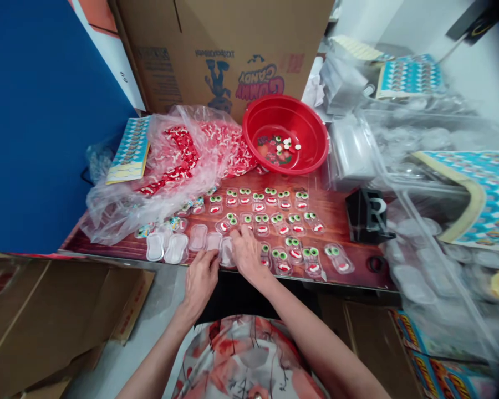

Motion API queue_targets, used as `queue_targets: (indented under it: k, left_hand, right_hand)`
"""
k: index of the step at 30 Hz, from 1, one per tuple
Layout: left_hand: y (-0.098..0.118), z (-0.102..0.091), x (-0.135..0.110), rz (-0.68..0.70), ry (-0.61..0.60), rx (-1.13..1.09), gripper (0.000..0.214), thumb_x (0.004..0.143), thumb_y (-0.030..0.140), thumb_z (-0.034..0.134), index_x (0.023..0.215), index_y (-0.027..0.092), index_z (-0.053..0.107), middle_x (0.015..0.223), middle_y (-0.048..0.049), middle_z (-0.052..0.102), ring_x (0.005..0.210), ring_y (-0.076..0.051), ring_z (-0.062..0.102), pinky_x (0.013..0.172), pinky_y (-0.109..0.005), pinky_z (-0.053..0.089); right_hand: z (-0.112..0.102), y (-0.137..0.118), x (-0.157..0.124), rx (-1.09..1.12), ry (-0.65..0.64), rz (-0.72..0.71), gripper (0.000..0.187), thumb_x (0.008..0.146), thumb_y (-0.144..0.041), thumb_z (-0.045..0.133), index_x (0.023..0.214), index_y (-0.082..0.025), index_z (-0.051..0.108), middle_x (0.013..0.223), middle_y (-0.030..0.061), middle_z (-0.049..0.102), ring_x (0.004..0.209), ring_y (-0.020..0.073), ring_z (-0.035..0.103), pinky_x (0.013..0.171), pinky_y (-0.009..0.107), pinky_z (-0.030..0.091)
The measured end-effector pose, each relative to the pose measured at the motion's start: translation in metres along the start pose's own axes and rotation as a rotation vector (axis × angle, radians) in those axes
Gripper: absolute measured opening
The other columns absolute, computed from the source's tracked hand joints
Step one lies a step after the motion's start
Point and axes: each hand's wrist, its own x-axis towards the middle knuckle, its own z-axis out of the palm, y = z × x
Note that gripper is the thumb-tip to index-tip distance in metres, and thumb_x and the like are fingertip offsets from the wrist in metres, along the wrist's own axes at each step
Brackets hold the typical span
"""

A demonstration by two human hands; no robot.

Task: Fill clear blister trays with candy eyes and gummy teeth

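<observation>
My left hand [202, 279] is at the table's front edge, fingers curled together against a small clear plastic tray [213, 239]. My right hand [247, 254] reaches over the trays just beside it, fingers bent down and closed; what they pinch is hidden. Under its fingers lies another clear tray [227, 252]. To the left are several bare trays [176, 249]. Rows of filled trays [280, 223] spread to the right and behind, each with green candy eyes and red-and-white candy lips. One filled tray [339, 258] lies apart at the right.
Behind stand an open plastic bag of red-and-white candies [183, 155] and a red basin [286, 105] holding some candy eyes. A black tape dispenser [368, 215] is at the right, beside clear bins [424, 183] of trays. Printed card sheets [130, 148] rest at left; a carton [216, 33] stands at the back.
</observation>
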Motion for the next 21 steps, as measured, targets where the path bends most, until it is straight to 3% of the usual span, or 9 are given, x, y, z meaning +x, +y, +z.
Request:
queue_targets:
  k: [5,8,10,13,15,20,21]
  left_hand:
    - [0.000,-0.010,0.001,-0.019,0.075,-0.270,0.028,0.093,0.034,0.052,0.104,0.017,0.072,0.094,-0.0082,0.069,0.080,-0.018,0.064,0.077,-0.030,0.049]
    - [0.011,-0.022,0.009,-0.078,0.046,-0.531,0.034,0.091,0.043,0.057,0.104,0.017,0.073,0.097,-0.0084,0.072,0.087,-0.020,0.065,0.081,-0.031,0.050]
    - [0.023,-0.029,0.015,-0.144,-0.145,-0.792,0.039,0.088,0.049,0.061,0.109,0.018,0.073,0.099,-0.0082,0.074,0.091,-0.022,0.067,0.082,-0.031,0.051]
    - [0.046,-0.034,0.019,-0.245,-0.538,-1.212,0.043,0.085,0.049,0.069,0.117,0.020,0.071,0.103,-0.0081,0.074,0.087,-0.020,0.069,0.078,-0.030,0.054]
    - [0.062,-0.032,0.018,-0.290,-0.655,-1.390,0.043,0.083,0.043,0.074,0.121,0.022,0.069,0.109,-0.0083,0.073,0.087,-0.018,0.070,0.077,-0.028,0.055]
    - [0.096,-0.023,0.012,-0.287,-0.562,-1.470,0.059,0.085,0.035,0.073,0.141,0.033,0.053,0.132,-0.0070,0.064,0.107,-0.019,0.066,0.085,-0.030,0.057]
    - [0.101,-0.022,0.012,-0.263,-0.547,-1.468,0.062,0.087,0.035,0.071,0.145,0.035,0.048,0.136,-0.0065,0.061,0.111,-0.020,0.065,0.087,-0.030,0.057]
  right_hand:
    - [-0.007,0.020,-0.001,0.429,0.178,0.003,0.020,0.093,-0.023,0.048,0.088,-0.021,0.068,0.088,0.0035,0.065,0.078,0.0178,0.058,0.070,0.027,0.042]
    - [-0.019,0.028,-0.004,0.701,0.193,0.001,0.015,0.089,-0.024,0.051,0.083,-0.020,0.064,0.075,-0.0008,0.062,0.067,0.0148,0.055,0.067,0.026,0.042]
    - [-0.027,0.029,-0.006,0.836,0.183,0.004,0.012,0.087,-0.025,0.054,0.080,-0.020,0.063,0.071,-0.0026,0.060,0.062,0.0134,0.052,0.063,0.025,0.041]
    - [-0.041,0.029,-0.011,0.951,0.188,0.006,0.010,0.086,-0.026,0.057,0.080,-0.020,0.063,0.072,-0.0026,0.061,0.064,0.0135,0.054,0.063,0.025,0.043]
    - [-0.050,0.031,-0.017,0.975,0.202,0.013,0.011,0.086,-0.026,0.059,0.080,-0.020,0.065,0.074,-0.0013,0.063,0.067,0.0144,0.057,0.066,0.025,0.045]
    - [-0.076,0.037,-0.039,0.804,0.403,0.088,0.018,0.084,-0.026,0.063,0.100,-0.021,0.071,0.094,0.0035,0.068,0.074,0.0151,0.059,0.068,0.027,0.048]
    - [-0.081,0.038,-0.043,0.821,0.393,0.103,0.018,0.085,-0.027,0.063,0.100,-0.021,0.071,0.092,0.0033,0.068,0.072,0.0146,0.059,0.066,0.027,0.048]
